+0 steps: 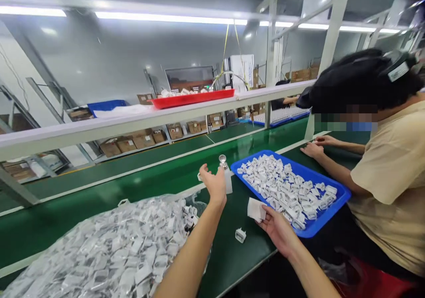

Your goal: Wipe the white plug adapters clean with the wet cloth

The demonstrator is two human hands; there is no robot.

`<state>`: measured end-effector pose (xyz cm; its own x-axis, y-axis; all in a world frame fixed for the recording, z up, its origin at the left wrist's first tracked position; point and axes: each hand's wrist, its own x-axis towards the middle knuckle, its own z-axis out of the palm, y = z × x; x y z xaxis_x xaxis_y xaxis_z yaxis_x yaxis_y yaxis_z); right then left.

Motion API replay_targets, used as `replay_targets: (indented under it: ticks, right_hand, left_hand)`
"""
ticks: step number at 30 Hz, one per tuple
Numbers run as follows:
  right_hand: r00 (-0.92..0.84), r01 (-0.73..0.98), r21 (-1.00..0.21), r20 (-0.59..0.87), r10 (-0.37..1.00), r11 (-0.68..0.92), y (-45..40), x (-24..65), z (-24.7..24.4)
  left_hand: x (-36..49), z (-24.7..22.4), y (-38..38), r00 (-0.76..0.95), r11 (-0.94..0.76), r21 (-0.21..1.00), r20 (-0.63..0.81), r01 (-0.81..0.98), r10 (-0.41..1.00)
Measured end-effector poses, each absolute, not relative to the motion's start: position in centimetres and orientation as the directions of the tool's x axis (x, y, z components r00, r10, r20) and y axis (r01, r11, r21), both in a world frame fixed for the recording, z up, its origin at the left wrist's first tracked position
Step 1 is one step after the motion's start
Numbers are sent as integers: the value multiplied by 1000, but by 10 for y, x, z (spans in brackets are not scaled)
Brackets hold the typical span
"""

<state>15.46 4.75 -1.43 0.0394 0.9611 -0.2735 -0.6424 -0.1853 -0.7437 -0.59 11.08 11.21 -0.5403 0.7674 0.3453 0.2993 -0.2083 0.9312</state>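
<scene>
My left hand (213,183) reaches forward over the green table, fingers curled around the base of a small white dispenser bottle (226,176) with a metal cap. My right hand (276,228) holds a folded white cloth (255,209) near the table's front edge. A single white plug adapter (240,235) lies on the table between my two arms. A blue tray (332,214) to the right holds several white adapters.
A large clear plastic bag (109,249) full of white adapters lies at the left. A co-worker in a beige shirt (392,174) sits at the right, hands by the blue tray. A green conveyor belt (139,160) runs behind, under a shelf with a red tray (192,98).
</scene>
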Motion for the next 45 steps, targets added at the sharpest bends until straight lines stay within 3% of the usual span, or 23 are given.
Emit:
replay_targets:
  ticks: [3,5,6,8,11,15,20,23,25,30,35,38,45]
  right_hand:
    - [58,-597,-788,-232,971,-153,38,151,-24]
    - [106,-550,-829,-195,975,-106,32,148,-32]
    - [141,-518,-852,-173,975,-76,29,146,-36]
    - [218,-439,-898,-114,969,-7,25,143,-44]
    - [299,-305,-948,-4,954,91,22,141,-52]
    - [352,-184,-967,100,931,174,15,143,-52]
    - [463,-125,-977,95,881,171,-15,139,-51]
    - [526,-102,-981,86,846,163,-38,126,-58]
    - [534,-2,-979,171,828,204,-51,115,-64]
    - [302,445,-814,528,793,373,-67,89,-78]
    - [105,689,-528,750,653,497,-71,70,-91]
    - [33,723,-438,794,607,534,-68,67,-93]
    - [33,734,-471,744,668,489,-56,67,-84]
  left_hand:
    - [-17,107,42,-423,-336,901,427,273,799]
    - [-24,78,-1,-168,-541,766,618,346,768]
    - [-26,58,-17,-66,-553,717,634,425,771]
    - [-25,16,-33,-26,-390,736,483,553,875]
    - [-17,-29,-25,-98,-170,752,299,637,949]
    - [-16,-36,-2,16,-209,699,272,684,962]
    - [-46,-32,-3,118,-209,657,181,724,976]
    - [-64,-43,-14,116,-242,640,233,730,966]
    - [-69,-50,-20,129,-282,612,282,739,951]
    - [-68,-58,-25,152,-316,562,320,764,935]
    - [-69,-63,-25,152,-327,574,331,751,931]
    - [-70,-65,-25,171,-354,603,340,715,925]
    - [-75,-67,-20,199,-409,614,383,675,902]
